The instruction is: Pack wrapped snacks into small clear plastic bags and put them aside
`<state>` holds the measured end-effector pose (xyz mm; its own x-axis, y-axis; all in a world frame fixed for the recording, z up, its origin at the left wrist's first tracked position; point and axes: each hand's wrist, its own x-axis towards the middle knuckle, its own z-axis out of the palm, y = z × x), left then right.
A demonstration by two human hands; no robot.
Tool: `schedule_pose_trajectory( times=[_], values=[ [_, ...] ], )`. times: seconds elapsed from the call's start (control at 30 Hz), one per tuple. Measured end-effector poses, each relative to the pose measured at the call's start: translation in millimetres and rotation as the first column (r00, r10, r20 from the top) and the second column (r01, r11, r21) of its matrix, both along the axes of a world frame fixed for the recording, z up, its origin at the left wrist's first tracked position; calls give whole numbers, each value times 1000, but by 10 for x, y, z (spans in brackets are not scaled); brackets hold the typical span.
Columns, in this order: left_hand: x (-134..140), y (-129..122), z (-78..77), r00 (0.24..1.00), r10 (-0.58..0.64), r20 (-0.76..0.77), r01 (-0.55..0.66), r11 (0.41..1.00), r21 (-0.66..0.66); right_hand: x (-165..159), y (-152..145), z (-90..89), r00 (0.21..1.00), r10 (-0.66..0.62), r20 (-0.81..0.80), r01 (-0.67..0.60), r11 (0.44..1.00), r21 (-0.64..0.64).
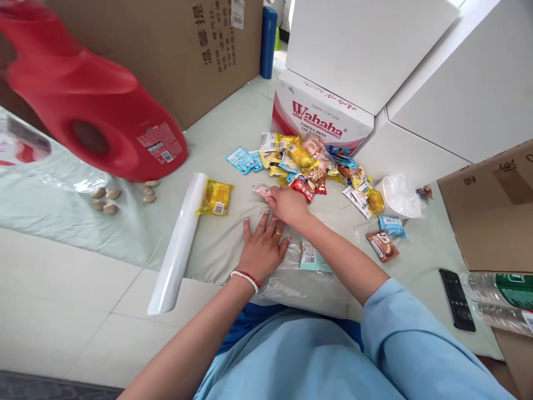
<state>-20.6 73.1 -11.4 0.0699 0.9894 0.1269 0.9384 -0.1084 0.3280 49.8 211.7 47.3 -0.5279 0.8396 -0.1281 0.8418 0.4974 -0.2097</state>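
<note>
Closed around a small pink-wrapped snack [263, 190], my right hand [290, 206] is just in front of a heap of wrapped snacks [300, 154]. My left hand [263, 248] lies flat with fingers spread on the pale green cloth [233, 244], close below the right one. To its left, a yellow snack packet [215, 198] rests against a white roll [179, 244]. Under my right forearm a mint-green packet [310, 256] is partly hidden, near crumpled clear plastic [287, 280].
A red jug [95, 105] stands at the left beside several brown nut-like pieces [110, 209]. Behind the heap is a Wahaha carton [320, 114]. On the right are a white tub [397, 197], a brown packet [382, 245], a phone [457, 300] and plastic bottles [499, 289].
</note>
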Motion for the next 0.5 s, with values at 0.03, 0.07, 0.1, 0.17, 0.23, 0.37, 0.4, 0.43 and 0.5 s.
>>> schedule_pose_trajectory(
  times=[0.03, 0.07, 0.1, 0.17, 0.23, 0.37, 0.4, 0.43, 0.5],
  values=[
    [-3, -3, -2, 1000, -2, 4, 2, 1000, 3, 113, -23, 22, 994, -8, -107, 6, 1000, -23],
    [-7, -6, -6, 1000, -2, 9, 2, 1000, 8, 262, -64, 53, 972, -26, -235, 12, 998, -62],
    [-9, -8, -11, 1000, -1, 13, 1, 1000, 13, 440, -123, 92, 928, -60, -369, 16, 992, -122],
    [-12, -8, -21, 1000, 1, 26, -1, 1000, 19, 850, -292, 179, 795, -194, -574, 32, 959, -280],
    [-11, -5, -25, 999, 0, 40, -1, 1000, 15, 1271, -507, 248, 688, -360, -630, 87, 903, -421],
    [-4, 4, -20, 998, -10, 61, 9, 1000, 6, 1867, -938, 209, 682, -417, -601, 224, 901, -371],
    [-1, 6, -20, 998, -11, 61, 10, 1000, 4, 1936, -1023, 163, 733, -357, -579, 209, 928, -309],
    [1, 8, -20, 998, -10, 58, 10, 1000, 3, 1976, -1093, 109, 796, -278, -538, 167, 955, -247],
    [6, 11, -22, 999, -5, 40, 5, 1000, 2, 1989, -1187, -4, 907, -112, -406, 49, 985, -163]
  ],
)
